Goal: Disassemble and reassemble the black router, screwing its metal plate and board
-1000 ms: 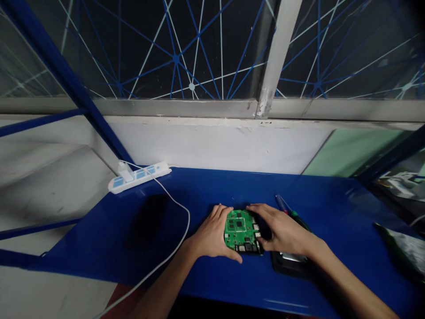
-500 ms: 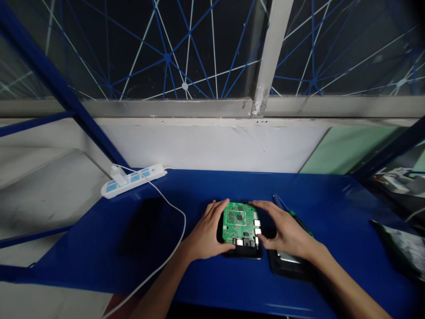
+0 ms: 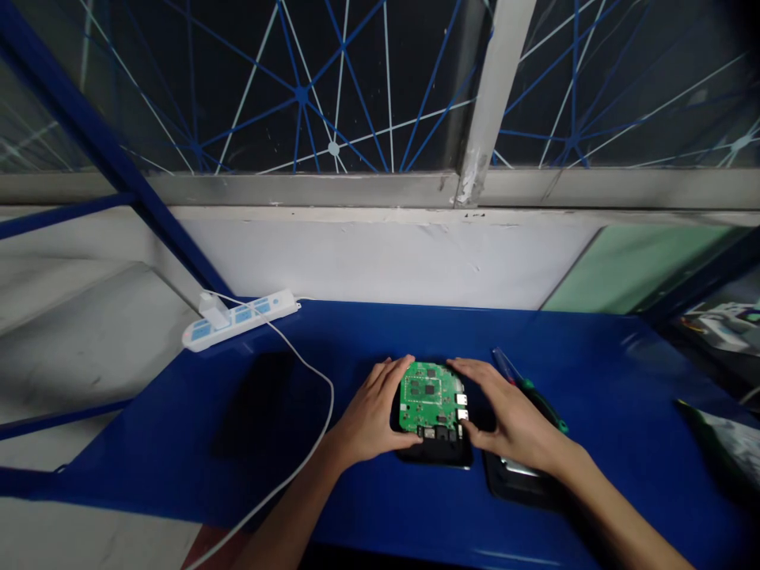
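Note:
A green circuit board [image 3: 424,400] with chips and silver ports is held between my two hands, over a black plastic case half [image 3: 442,454]. My left hand [image 3: 374,412] grips its left side, fingers at the far corner and thumb at the near corner. On the opposite side, my right hand [image 3: 504,412] holds the port edge, with fingertips at the far corner and thumb beside the lower ports. The case's near part shows below the board; the rest is hidden under it. Beneath my right wrist lies another black case part [image 3: 516,483] with a silvery plate, partly covered.
Behind my right hand lie a clear-handled screwdriver [image 3: 503,366] and a green-handled tool [image 3: 543,404]. A white power strip [image 3: 241,319] with a plugged adapter sits at the back left, its white cable [image 3: 324,380] crossing the blue table. A silvery bag [image 3: 733,443] lies far right.
The board has shifted away from me relative to the black case, so more of the case's near part shows. Both hands have moved with it, still gripping its sides. The camera view shifted slightly.

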`<act>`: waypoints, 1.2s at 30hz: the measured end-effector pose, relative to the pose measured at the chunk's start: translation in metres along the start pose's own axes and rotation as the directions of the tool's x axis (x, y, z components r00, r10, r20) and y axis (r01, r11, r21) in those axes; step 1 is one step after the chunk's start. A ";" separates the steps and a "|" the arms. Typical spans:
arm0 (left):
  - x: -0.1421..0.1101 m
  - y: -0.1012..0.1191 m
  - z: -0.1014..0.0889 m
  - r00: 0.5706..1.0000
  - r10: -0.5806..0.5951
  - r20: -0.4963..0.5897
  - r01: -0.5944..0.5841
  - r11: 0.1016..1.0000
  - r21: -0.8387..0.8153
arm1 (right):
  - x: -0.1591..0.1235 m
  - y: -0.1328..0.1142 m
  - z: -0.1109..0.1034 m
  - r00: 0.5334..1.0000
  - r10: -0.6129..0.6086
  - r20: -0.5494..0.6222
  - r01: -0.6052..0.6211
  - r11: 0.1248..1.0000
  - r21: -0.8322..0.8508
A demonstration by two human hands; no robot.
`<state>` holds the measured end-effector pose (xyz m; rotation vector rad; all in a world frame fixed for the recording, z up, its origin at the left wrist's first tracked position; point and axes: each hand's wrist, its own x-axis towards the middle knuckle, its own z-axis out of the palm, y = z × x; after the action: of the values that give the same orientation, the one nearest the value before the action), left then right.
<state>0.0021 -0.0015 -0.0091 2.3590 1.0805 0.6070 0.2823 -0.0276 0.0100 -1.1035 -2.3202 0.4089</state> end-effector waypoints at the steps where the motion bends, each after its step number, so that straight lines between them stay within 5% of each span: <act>1: 0.000 0.001 0.000 1.000 0.006 -0.012 -0.006 1.000 -0.005 | 0.000 0.000 0.000 1.000 0.008 0.000 -0.008 1.000 0.003; 8: 0.000 0.006 -0.006 0.992 0.055 -0.115 -0.057 0.998 -0.011 | 0.001 -0.003 0.007 0.999 0.020 0.031 -0.021 0.999 0.034; 36: 0.002 0.002 -0.007 0.995 0.057 -0.085 -0.051 0.996 0.072 | 0.002 0.000 0.016 0.999 0.026 -0.026 -0.027 0.999 -0.020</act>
<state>0.0006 0.0006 -0.0014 2.4488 1.0950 0.7082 0.2715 -0.0268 -0.0026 -1.1437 -2.2945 0.3789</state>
